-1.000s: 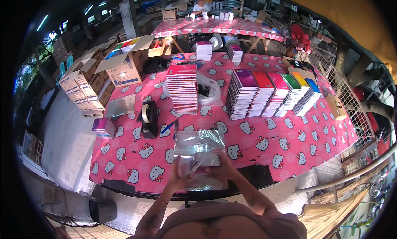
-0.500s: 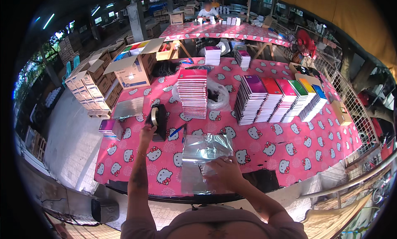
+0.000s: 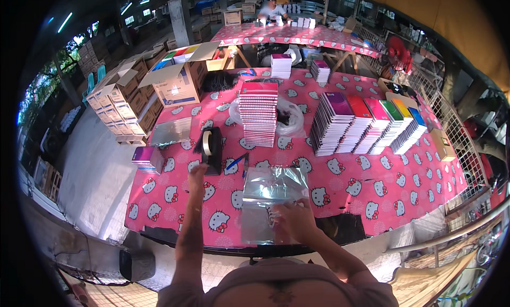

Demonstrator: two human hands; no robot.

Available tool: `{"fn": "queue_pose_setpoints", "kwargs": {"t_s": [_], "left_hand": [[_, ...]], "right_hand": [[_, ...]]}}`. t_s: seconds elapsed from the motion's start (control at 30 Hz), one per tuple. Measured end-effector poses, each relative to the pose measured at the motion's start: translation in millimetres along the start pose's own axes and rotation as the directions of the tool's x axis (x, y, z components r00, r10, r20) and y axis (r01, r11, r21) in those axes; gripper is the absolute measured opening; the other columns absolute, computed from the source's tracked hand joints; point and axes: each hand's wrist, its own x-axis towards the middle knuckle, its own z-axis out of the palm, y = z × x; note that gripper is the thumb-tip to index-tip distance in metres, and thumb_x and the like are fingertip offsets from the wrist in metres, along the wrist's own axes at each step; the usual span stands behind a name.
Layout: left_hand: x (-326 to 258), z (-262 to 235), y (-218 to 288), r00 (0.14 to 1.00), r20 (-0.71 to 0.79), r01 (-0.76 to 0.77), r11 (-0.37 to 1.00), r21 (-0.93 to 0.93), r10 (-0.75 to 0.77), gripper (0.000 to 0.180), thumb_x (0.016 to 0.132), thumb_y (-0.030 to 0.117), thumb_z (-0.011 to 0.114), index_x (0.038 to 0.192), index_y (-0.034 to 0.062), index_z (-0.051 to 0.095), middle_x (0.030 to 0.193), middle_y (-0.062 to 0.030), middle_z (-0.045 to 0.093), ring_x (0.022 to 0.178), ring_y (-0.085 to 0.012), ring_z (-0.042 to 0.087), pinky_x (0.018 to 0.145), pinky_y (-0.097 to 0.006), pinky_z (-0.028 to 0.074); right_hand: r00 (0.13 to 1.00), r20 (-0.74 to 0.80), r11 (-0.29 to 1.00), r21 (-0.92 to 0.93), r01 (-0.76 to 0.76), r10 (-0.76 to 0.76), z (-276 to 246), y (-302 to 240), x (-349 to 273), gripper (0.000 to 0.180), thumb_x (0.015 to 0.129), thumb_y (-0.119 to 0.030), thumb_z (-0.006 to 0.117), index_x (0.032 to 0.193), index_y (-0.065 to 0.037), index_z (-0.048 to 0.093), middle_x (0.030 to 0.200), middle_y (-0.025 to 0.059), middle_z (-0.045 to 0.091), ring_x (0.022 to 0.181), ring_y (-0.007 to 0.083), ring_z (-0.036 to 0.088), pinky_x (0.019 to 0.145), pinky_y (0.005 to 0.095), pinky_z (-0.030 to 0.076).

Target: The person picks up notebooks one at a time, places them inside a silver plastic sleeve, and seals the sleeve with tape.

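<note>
A clear plastic bag (image 3: 268, 198) with something flat inside lies on the pink patterned tablecloth (image 3: 366, 187) near the front edge. My right hand (image 3: 293, 218) presses down on its lower part. My left hand (image 3: 197, 172) reaches forward to the black tape dispenser (image 3: 211, 147) and touches its near end. A blue pen (image 3: 236, 161) lies between the dispenser and the bag.
A tall stack of pink notebooks (image 3: 258, 113) stands behind the bag. Fanned stacks of coloured notebooks (image 3: 366, 124) fill the right side. Open cardboard boxes (image 3: 175, 81) stand at the left. A silvery sheet (image 3: 171, 131) lies on the table's left part. A person sits at a far table (image 3: 297, 33).
My left hand left the bag and stretched out to the tape dispenser. My right hand stayed on the bag, holding it flat on the table.
</note>
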Motion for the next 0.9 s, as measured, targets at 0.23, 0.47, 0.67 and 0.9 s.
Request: {"fn": "queue_pose_setpoints", "kwargs": {"t_s": [0.23, 0.47, 0.67, 0.9], "left_hand": [[-18.0, -21.5, 40.0, 0.950, 0.101, -0.137, 0.105, 0.985, 0.294, 0.028, 0.092, 0.034, 0.063, 0.099, 0.0081, 0.070, 0.083, -0.0177, 0.073, 0.076, -0.0378, 0.071, 0.063, -0.045, 0.054], [-170.2, 59.0, 103.0, 0.476, 0.832, -0.523, 0.852, 0.007, 0.285, 0.019, 0.087, -0.005, 0.067, 0.104, 0.0043, 0.066, 0.090, -0.0042, 0.068, 0.083, -0.0133, 0.066, 0.074, -0.028, 0.052], [-186.7, 88.1, 103.0, 0.361, 0.879, -0.708, 0.705, 0.041, 0.311, 0.033, 0.082, -0.002, 0.075, 0.113, 0.0067, 0.068, 0.106, -0.0077, 0.062, 0.104, -0.0230, 0.061, 0.089, -0.035, 0.049], [-185.3, 82.6, 116.7, 0.314, 0.831, -0.782, 0.621, -0.048, 0.459, 0.023, 0.080, 0.006, 0.079, 0.100, 0.0146, 0.074, 0.131, -0.0088, 0.054, 0.126, -0.0290, 0.050, 0.104, -0.042, 0.041]], "right_hand": [[0.994, -0.106, 0.999, 0.044, 0.006, -0.001, 4.7, -11.2, -6.7, 0.043, 0.083, -0.037, 0.072, 0.118, -0.015, 0.063, 0.100, 0.0082, 0.069, 0.097, 0.0271, 0.068, 0.105, 0.0521, 0.032], [0.992, -0.102, 0.997, 0.002, -0.076, 0.076, 3.6, -12.5, -11.8, 0.042, 0.082, -0.040, 0.072, 0.117, -0.017, 0.067, 0.098, 0.0067, 0.069, 0.103, 0.0269, 0.066, 0.112, 0.0571, 0.024], [0.999, 0.032, 0.995, -0.093, 0.042, -0.039, 0.5, -21.6, -4.1, 0.039, 0.089, -0.035, 0.062, 0.126, -0.023, 0.065, 0.104, 0.0024, 0.067, 0.109, 0.0206, 0.062, 0.107, 0.0636, 0.028], [0.963, -0.264, 0.994, 0.108, -0.031, 0.059, -42.1, 7.7, -17.4, 0.054, 0.076, -0.043, 0.078, 0.123, -0.019, 0.063, 0.122, 0.0024, 0.061, 0.123, 0.0284, 0.051, 0.099, 0.0570, 0.036]]}}
